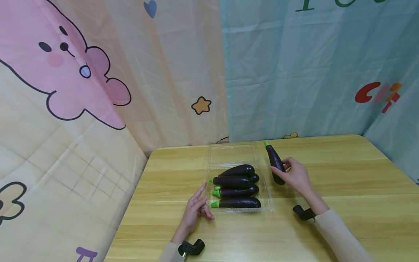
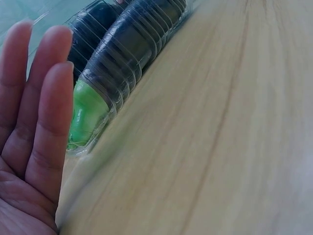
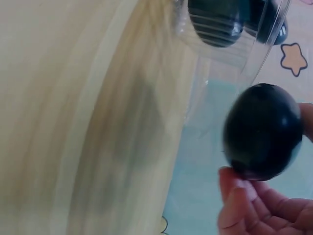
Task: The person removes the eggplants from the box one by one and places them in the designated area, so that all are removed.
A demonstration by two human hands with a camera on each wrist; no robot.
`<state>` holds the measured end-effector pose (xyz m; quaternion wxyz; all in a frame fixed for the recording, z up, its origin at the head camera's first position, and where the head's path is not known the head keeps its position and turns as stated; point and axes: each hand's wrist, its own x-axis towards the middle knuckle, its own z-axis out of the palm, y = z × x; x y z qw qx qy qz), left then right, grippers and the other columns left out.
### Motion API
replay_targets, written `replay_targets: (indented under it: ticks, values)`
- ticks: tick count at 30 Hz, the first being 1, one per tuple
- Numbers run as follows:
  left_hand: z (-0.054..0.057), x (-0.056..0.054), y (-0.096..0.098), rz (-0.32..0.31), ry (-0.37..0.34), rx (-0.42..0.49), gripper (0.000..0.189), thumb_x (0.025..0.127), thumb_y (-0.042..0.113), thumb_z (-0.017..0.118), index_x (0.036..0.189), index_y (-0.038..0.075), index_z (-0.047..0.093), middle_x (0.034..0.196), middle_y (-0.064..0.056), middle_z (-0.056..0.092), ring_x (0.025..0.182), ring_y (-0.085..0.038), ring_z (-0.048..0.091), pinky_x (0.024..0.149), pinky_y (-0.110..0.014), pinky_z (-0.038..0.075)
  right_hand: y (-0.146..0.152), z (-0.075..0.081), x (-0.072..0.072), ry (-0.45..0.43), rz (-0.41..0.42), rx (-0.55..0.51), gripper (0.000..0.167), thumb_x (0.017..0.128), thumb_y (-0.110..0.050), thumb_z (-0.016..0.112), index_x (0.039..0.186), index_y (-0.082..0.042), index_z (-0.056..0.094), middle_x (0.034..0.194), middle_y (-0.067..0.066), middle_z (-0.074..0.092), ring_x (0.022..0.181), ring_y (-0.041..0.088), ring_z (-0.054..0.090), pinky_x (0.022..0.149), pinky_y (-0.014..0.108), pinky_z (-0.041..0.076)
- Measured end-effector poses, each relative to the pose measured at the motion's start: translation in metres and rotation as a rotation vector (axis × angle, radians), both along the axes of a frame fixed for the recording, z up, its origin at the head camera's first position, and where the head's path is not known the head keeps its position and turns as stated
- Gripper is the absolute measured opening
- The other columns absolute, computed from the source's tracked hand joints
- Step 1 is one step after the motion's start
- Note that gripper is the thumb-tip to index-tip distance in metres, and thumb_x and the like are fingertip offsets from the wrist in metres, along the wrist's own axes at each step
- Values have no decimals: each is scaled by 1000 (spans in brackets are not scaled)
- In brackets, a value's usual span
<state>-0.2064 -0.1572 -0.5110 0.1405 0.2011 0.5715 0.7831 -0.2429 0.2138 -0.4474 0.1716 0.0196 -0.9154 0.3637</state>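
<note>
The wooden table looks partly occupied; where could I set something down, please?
The table is bare from its left edge to the left grip, and from the right grip to its right edge. Between the grips it is crowded, with the clear container of eggplants there.
</note>
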Motion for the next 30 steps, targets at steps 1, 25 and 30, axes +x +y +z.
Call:
replay_targets:
  ticks: [1,25,30]
  values:
    - [0,0,0,0,0,2,60,104,18,38,151,-1,5,58,0,64,56,-17,66,57,-32,57,1,0,0,-20,-2,5,52,83,-39,72,104,8,59,84,18,61,71,28,58,56,34,47]
    - [0,-2,1,0,1,0,59,104,17,37,151,-1,6,58,1,64,56,-17,66,57,-32,57,14,-13,5,-270,20,125,59,83,-46,69,98,11,61,82,15,62,68,24,56,58,36,47]
    - [-1,-1,0,4,-5,-4,59,104,17,37,151,0,7,58,1,64,56,-16,66,57,-32,57,15,-14,5,-267,33,137,60,83,-46,69,98,12,62,84,18,63,72,27,59,62,40,49]
